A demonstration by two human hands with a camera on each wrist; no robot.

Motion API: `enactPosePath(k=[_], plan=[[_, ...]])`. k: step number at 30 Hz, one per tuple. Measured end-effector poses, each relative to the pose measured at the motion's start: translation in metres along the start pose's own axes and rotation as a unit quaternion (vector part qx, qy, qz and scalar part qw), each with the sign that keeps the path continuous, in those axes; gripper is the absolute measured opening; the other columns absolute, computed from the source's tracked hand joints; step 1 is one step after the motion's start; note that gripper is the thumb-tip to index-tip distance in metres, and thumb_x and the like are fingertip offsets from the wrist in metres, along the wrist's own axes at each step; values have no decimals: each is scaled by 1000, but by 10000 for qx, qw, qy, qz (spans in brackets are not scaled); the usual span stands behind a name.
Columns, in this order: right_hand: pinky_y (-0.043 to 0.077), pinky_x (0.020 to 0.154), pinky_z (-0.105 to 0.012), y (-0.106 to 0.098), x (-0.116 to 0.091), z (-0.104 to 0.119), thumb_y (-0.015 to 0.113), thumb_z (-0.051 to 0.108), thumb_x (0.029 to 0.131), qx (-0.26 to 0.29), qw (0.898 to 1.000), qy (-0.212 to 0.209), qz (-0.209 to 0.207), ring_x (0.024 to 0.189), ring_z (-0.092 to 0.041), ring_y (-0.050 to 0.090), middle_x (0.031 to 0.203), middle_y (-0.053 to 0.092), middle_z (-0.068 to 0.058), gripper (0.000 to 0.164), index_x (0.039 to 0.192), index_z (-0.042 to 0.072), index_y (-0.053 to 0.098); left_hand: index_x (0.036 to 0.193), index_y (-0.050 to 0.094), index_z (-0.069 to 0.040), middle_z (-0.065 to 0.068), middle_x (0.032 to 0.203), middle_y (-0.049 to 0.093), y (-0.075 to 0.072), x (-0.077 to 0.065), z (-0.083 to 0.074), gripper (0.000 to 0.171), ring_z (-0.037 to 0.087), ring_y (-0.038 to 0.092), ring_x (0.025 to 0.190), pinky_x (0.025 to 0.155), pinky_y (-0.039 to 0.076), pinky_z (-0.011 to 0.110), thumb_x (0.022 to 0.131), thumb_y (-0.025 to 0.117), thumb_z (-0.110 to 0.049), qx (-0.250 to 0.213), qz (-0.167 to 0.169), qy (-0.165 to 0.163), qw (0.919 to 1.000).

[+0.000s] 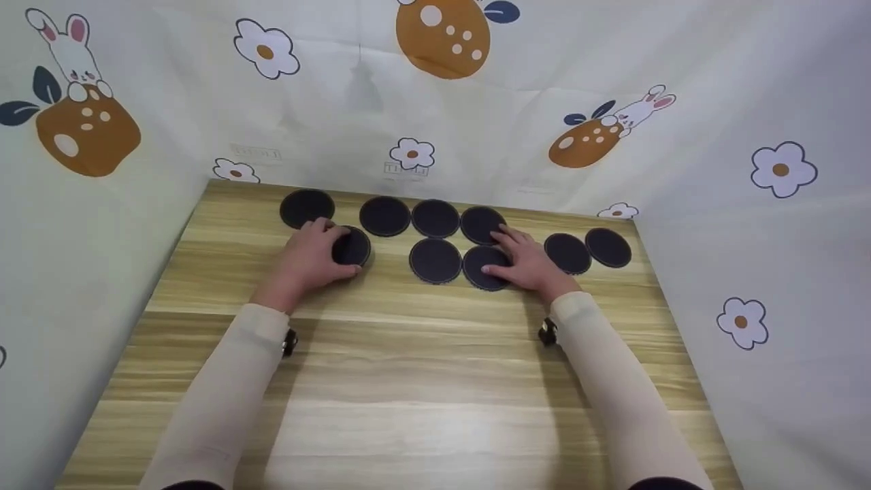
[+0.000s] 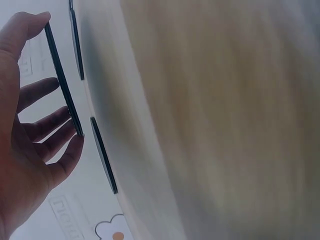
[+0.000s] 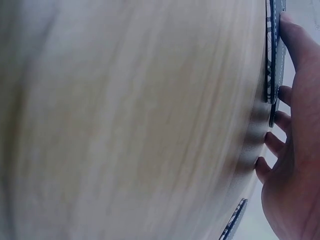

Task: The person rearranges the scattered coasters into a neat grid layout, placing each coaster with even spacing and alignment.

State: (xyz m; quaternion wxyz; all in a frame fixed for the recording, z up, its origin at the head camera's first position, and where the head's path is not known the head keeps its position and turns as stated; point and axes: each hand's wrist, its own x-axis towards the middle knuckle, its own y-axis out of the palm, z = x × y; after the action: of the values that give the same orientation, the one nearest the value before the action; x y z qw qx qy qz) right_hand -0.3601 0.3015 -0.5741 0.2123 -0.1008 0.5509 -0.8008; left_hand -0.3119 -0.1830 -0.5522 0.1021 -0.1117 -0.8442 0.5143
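One black disc [image 1: 352, 247] hangs above the left part of the desk [image 1: 408, 381], edge-pinched by the left hand [image 1: 309, 256], and could drop if that hold slackens, while the right hand [image 1: 529, 264], loosely spread across two discs [image 1: 478, 280], might drag them askew.

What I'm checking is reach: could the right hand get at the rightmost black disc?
Probably yes: the right hand is near the rightmost disc, which lies uncovered; only one flat neighbouring disc lies between.
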Motion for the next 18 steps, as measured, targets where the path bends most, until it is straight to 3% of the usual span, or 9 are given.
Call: enactPosePath(k=[12, 18], plan=[[22, 128, -74, 0, -1, -1, 70, 70, 99, 44, 10000, 36, -8, 165, -48, 24, 183, 24, -10, 96, 174, 19, 39, 155, 62, -7, 26, 150, 54, 13, 12, -22, 88, 47, 51, 137, 117, 44, 62, 85, 86, -55, 247, 204, 263, 9991], [21, 129, -72, 1, 0, -2, 69, 71, 99, 1, 10000, 74, 56, 166, -46, 22, 184, 22, -8, 96, 174, 20, 38, 154, 62, -8, 25, 149, 54, 17, 17, -35, 87, 46, 51, 135, 113, 46, 63, 85, 86, -54, 185, 322, 197, 9991]])
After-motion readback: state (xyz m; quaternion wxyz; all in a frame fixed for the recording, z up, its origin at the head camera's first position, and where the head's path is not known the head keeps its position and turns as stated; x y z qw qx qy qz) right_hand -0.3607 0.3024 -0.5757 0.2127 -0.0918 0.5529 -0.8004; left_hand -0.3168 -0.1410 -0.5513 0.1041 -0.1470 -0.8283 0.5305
